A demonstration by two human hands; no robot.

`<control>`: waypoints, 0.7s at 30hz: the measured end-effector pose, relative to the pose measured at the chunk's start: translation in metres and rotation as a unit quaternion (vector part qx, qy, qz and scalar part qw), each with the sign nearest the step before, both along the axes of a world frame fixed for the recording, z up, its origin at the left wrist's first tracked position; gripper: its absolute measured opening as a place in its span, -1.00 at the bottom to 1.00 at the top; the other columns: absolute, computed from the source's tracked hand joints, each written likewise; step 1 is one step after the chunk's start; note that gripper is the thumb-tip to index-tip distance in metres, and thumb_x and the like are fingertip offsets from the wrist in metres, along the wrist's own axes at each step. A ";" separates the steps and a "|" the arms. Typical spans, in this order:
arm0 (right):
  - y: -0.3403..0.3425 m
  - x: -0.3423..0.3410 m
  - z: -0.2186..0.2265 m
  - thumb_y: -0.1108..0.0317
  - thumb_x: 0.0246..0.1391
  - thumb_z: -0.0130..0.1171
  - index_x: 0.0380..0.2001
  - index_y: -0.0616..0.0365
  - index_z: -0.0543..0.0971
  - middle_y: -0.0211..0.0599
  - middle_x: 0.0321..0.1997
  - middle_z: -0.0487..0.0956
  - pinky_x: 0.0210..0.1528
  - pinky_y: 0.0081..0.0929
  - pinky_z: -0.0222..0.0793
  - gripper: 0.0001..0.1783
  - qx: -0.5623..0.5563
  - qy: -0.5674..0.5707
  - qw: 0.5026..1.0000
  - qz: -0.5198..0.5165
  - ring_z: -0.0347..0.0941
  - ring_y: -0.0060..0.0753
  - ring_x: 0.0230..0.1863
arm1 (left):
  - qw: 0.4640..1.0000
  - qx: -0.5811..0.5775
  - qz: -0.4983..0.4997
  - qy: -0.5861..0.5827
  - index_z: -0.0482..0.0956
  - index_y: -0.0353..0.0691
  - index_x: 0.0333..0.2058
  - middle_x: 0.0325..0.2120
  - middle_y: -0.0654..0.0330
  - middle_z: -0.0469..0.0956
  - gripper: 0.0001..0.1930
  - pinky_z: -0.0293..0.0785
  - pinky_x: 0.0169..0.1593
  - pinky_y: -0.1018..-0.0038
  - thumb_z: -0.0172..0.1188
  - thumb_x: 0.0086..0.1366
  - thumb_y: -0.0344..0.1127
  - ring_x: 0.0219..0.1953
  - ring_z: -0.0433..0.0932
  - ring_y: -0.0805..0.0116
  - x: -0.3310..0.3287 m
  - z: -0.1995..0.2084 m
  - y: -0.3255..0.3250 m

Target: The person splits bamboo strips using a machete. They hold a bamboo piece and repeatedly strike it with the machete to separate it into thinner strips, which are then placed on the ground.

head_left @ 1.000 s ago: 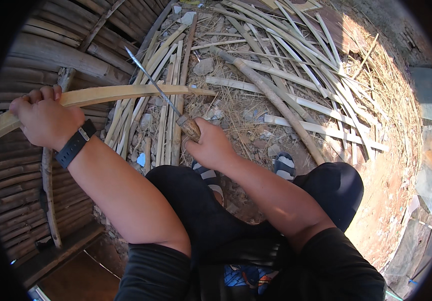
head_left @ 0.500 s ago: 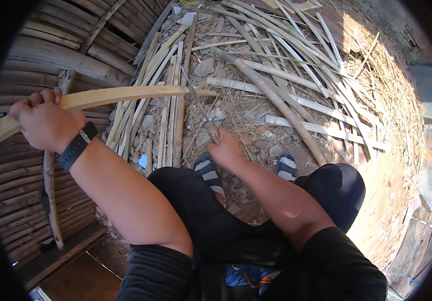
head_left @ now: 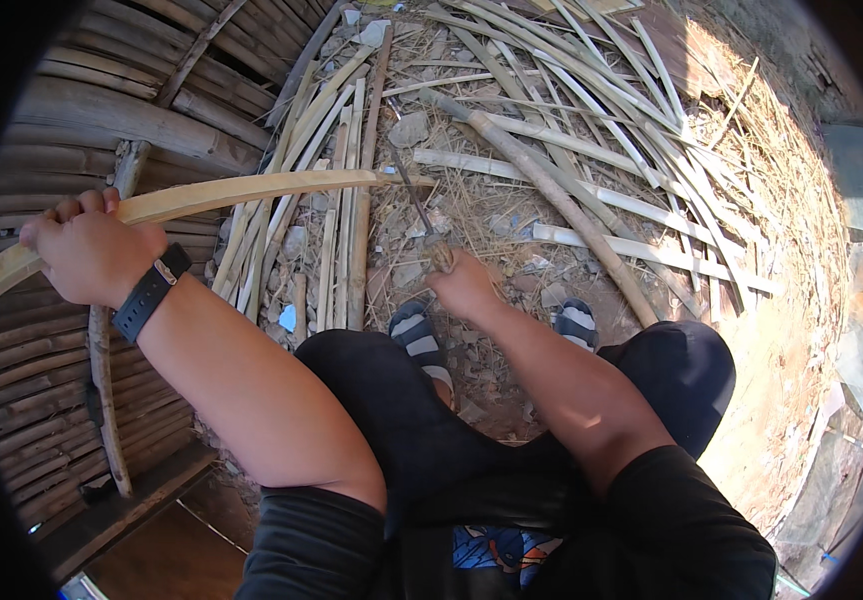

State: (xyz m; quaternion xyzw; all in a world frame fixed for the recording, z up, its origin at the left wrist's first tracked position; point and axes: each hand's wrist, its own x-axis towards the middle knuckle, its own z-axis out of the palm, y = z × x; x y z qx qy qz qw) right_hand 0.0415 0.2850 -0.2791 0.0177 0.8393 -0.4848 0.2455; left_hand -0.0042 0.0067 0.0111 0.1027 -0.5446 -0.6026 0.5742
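Clamped in the left hand is a strip, above sticks; a knife is gripped by the right hand. The strip seems light, springy, best held well away from the knife.

I lose the left end of the pale strip past the view's edge, and the left hand hides part of it. The right hand covers some of the knife handle; whether its dim blade touches the strip, I cannot tell.
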 end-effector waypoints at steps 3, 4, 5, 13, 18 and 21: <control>-0.032 0.010 0.048 0.25 0.00 0.27 -0.08 0.31 0.50 0.21 -0.34 0.63 -0.08 -0.02 0.50 -0.55 -0.092 0.088 0.992 -0.004 0.59 0.28 -0.20 | 0.999 -0.044 0.015 -0.024 0.29 -0.11 -0.22 -0.47 0.28 0.19 -0.94 0.31 -0.37 0.50 -0.08 0.43 -0.30 -0.51 0.21 0.38 -0.001 -0.003 0.002; -0.034 0.012 0.059 0.26 -0.01 0.28 -0.09 0.30 0.49 0.17 -0.36 0.62 -0.12 -0.04 0.49 -0.55 -0.105 0.078 0.991 0.018 0.59 0.25 -0.24 | 0.993 -0.081 0.053 -0.064 0.29 -0.09 -0.25 -0.50 0.29 0.16 -0.95 0.29 -0.40 0.50 -0.07 0.43 -0.31 -0.54 0.18 0.39 0.002 -0.004 0.002; -0.040 0.016 0.072 0.27 -0.02 0.28 -0.10 0.28 0.49 0.13 -0.37 0.62 -0.17 -0.06 0.49 -0.56 -0.126 0.068 0.989 0.047 0.59 0.22 -0.28 | 0.994 -0.081 0.052 -0.055 0.28 -0.07 -0.27 -0.51 0.29 0.14 -0.95 0.26 -0.42 0.49 -0.06 0.43 -0.32 -0.56 0.16 0.41 0.014 0.007 -0.003; -0.009 -0.004 0.075 0.23 -0.04 0.32 0.01 0.20 0.43 0.09 -0.46 0.60 -0.25 0.04 0.50 -0.45 -0.066 0.272 0.960 0.007 0.58 0.23 -0.36 | 0.973 0.023 -0.184 0.135 0.24 -0.05 -0.38 -0.61 0.36 0.12 -0.73 0.16 -0.45 0.42 -0.21 0.54 -0.12 -0.62 0.11 0.46 0.096 0.058 -0.055; 0.034 -0.047 0.117 0.29 -0.04 0.29 -0.09 0.19 0.49 0.08 -0.39 0.61 -0.26 -0.04 0.48 -0.57 0.016 0.398 0.916 0.047 0.58 0.24 -0.32 | 0.946 0.074 -0.238 0.206 0.20 -0.06 -0.47 -0.65 0.35 0.10 -0.56 0.15 -0.43 0.40 -0.35 0.58 0.02 -0.62 0.08 0.43 0.124 0.057 -0.057; 0.092 -0.082 0.142 0.33 -0.04 0.28 -0.13 0.21 0.48 0.08 -0.44 0.59 -0.28 -0.07 0.46 -0.61 0.084 0.409 0.908 0.037 0.56 0.24 -0.34 | 0.932 0.114 -0.244 0.244 0.18 -0.05 -0.49 -0.66 0.36 0.09 -0.56 0.16 -0.42 0.39 -0.33 0.57 0.02 -0.62 0.09 0.43 0.137 0.058 -0.054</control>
